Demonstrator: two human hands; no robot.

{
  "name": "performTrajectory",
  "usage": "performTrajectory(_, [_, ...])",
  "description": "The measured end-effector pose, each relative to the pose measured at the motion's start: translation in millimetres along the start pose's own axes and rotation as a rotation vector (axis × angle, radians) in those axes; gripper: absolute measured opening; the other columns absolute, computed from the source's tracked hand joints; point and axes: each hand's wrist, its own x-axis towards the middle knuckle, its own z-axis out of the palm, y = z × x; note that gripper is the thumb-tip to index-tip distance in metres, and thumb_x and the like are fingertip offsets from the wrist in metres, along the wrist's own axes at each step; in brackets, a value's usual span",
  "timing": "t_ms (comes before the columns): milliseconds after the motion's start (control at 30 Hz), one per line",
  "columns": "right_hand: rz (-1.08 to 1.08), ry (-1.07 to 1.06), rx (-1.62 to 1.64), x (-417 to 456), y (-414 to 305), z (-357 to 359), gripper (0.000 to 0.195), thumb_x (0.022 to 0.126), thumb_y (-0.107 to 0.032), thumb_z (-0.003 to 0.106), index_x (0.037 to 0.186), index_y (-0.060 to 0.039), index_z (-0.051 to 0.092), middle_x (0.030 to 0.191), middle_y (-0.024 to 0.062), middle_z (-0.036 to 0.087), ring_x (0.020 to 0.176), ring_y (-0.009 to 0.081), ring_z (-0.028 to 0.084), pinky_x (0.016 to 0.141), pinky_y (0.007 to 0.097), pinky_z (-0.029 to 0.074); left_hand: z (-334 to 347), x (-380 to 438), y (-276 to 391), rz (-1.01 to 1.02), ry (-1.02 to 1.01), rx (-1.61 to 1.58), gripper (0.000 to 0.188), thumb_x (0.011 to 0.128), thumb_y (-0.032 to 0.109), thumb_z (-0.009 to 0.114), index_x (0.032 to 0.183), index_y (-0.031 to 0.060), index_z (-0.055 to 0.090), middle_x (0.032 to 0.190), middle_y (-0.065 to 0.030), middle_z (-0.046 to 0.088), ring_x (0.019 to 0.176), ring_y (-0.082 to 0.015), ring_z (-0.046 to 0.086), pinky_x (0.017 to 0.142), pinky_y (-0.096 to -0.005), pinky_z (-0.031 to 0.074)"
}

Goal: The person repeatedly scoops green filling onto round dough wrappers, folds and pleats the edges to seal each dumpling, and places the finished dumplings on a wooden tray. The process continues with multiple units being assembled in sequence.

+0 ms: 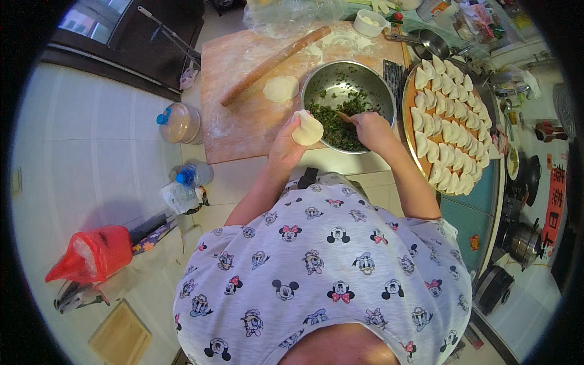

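Observation:
A round dough wrapper [307, 129] rests in my left hand [287, 145], beside the near left rim of a steel mixing bowl [388, 86]. Inside the bowl lies a chopped green filling [344, 136]. My right hand [372, 131] grips a wooden utensil [346, 118] whose far end is in the filling; its tip is hidden. Another flat wrapper [281, 89] lies on the floured wooden board [237, 132], left of the bowl. A wooden rolling pin [276, 65] lies slantwise behind that wrapper.
At the right, a round tray [409, 141] holds several rows of folded dumplings [449, 132]. A white cup of flour [369, 23] and a clear plastic bag [292, 16] sit at the board's far edge. Large water bottles [180, 122] stand left of the board.

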Motion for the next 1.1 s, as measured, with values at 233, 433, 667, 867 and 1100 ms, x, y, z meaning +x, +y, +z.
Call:
performTrajectory(233, [0.018, -0.250, 0.669, 9, 3, 9, 0.022, 0.084, -0.005, 0.060, 0.102, -0.0009, 0.072, 0.071, 0.0105, 0.067, 0.065, 0.0187, 0.062, 0.063, 0.0318, 0.049, -1, -4, -1, 0.035, -0.031, -0.226, 0.029, 0.097, 0.018, 0.057, 0.122, 0.0044, 0.057, 0.120, -0.0098, 0.063, 0.114, -0.0227, 0.059, 0.103, -0.0407, 0.045])
performTrajectory(433, [0.160, -0.325, 0.998, 6, 9, -2, 0.020, 0.092, -0.009, 0.059, 0.105, 0.0017, 0.070, 0.069, -0.0020, 0.062, 0.060, 0.0058, 0.050, 0.056, 0.0218, 0.039, -4, -6, 36, 0.159, -0.141, -0.492, 0.031, 0.095, 0.013, 0.059, 0.124, 0.0018, 0.057, 0.123, -0.0123, 0.063, 0.117, -0.0255, 0.059, 0.107, -0.0430, 0.043])
performTrajectory(667, [0.111, -0.078, 0.666, 14, 22, 6, 0.021, 0.092, -0.011, 0.058, 0.103, 0.0010, 0.070, 0.070, 0.0061, 0.066, 0.060, 0.0129, 0.058, 0.057, 0.0275, 0.045, -1, -9, 53, 0.180, -0.096, -0.327, 0.039, 0.095, 0.011, 0.058, 0.132, 0.0010, 0.049, 0.127, -0.0144, 0.059, 0.121, -0.0270, 0.055, 0.107, -0.0446, 0.043])
performTrajectory(867, [0.027, 0.008, 0.407, 24, -7, 28, 0.020, 0.086, -0.011, 0.057, 0.096, -0.0029, 0.073, 0.088, 0.0225, 0.068, 0.082, 0.0379, 0.067, 0.076, 0.0436, 0.052, 1, -3, 18, 0.033, 0.024, -0.079, 0.034, 0.097, 0.017, 0.056, 0.127, 0.0022, 0.051, 0.124, -0.0146, 0.059, 0.119, -0.0278, 0.056, 0.105, -0.0432, 0.044])
performTrajectory(1100, [0.247, -0.262, 1.109, 18, 3, 23, 0.019, 0.090, -0.010, 0.060, 0.102, 0.0014, 0.069, 0.069, 0.0026, 0.061, 0.054, 0.0097, 0.049, 0.047, 0.0244, 0.037, 4, -4, 12, 0.078, 0.028, -0.069, 0.036, 0.097, 0.019, 0.056, 0.130, 0.0034, 0.049, 0.128, -0.0140, 0.057, 0.120, -0.0275, 0.054, 0.106, -0.0438, 0.043])
